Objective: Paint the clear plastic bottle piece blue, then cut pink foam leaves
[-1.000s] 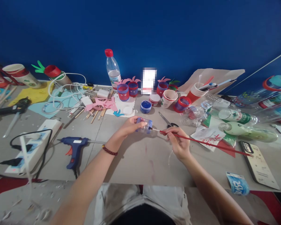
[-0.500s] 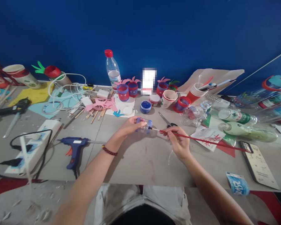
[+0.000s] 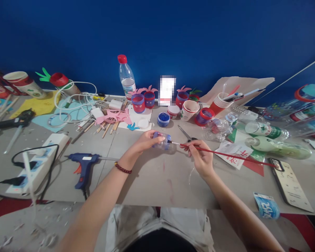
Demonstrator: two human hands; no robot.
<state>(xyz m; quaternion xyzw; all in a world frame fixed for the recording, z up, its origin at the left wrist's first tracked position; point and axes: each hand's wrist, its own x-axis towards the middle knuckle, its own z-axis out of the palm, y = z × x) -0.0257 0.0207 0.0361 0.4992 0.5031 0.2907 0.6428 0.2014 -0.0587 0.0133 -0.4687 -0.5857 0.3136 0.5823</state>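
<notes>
My left hand (image 3: 147, 140) is closed around a clear plastic bottle piece (image 3: 164, 144) with blue paint on part of it. My right hand (image 3: 200, 156) grips a long red-handled paintbrush (image 3: 233, 155). The dark bristles touch the side of the bottle piece, near its right end. Just beyond my hands stands an uncovered jar of blue paint (image 3: 163, 119). Beside it is a jar with a pale lid (image 3: 173, 111). A pair of scissors (image 3: 187, 133) lies behind my right hand, its handles partly hidden by my fingers.
At left lie a blue glue gun (image 3: 84, 166) and a power strip (image 3: 39, 164) with cables. Painted cups (image 3: 138, 103) line the back beside a red-capped bottle (image 3: 126, 78). Plastic bottles (image 3: 266, 130), a paper cup (image 3: 190, 110) and a phone (image 3: 291, 185) are at right.
The brush tip has shifted slightly along the bottle piece, and the handle's far end has risen and moved a little left. My left hand keeps its hold.
</notes>
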